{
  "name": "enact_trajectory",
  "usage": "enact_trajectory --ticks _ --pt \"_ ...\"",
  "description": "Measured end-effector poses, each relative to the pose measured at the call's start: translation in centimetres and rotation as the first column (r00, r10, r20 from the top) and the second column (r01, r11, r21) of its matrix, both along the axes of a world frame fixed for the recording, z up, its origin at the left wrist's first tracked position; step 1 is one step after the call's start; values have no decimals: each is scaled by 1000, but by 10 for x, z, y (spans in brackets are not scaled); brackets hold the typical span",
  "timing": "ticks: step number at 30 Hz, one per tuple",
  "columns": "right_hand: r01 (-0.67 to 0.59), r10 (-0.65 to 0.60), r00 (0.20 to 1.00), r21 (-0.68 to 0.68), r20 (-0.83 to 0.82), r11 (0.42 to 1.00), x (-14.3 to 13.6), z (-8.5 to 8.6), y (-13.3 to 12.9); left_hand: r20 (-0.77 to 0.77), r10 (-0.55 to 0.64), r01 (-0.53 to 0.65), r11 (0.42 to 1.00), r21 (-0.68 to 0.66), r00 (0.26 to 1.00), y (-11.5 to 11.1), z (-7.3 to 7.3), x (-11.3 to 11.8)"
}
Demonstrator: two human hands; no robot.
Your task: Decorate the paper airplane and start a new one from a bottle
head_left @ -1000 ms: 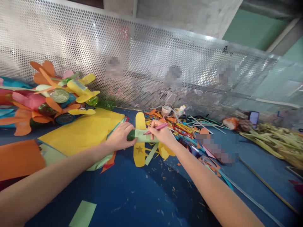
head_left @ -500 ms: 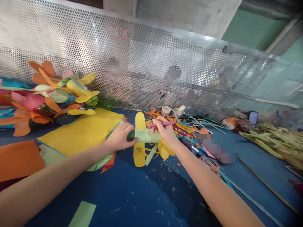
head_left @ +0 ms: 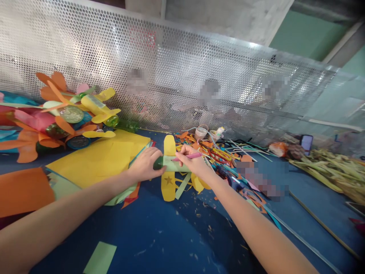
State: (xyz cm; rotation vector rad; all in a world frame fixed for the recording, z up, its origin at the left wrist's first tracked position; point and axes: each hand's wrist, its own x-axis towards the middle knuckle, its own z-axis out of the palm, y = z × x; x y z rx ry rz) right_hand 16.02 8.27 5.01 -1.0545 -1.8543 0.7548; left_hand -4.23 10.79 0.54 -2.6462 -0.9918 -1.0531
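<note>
Two grips pinched: my left hand (head_left: pixel 146 164), a round green plastic bottle (head_left: pixel 158 163), likely light, crushable, best held there; my right hand (head_left: pixel 194 164), a slim pink pen (head_left: pixel 195 155).

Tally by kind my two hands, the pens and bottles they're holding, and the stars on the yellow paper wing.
Hands: 2, left hand and right hand
Pens: 1, pink pen
Bottles: 1, green bottle
Stars: 1, dark star
Total: 5
</note>
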Motion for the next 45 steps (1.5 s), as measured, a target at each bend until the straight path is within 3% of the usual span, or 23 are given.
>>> enact_trajectory --ticks 21,30,45 --pt "26 -27 999 46 16 999 2 -6 5 19 -17 17 1000 -1 1000 1 0 0" --pt "-74 71 996 -49 -59 996 5 -12 12 25 -16 16 1000 -11 1000 0 0 0" --pt "-18 17 1000 -58 -10 998 8 -12 13 33 -15 16 1000 -11 999 0 0 0"
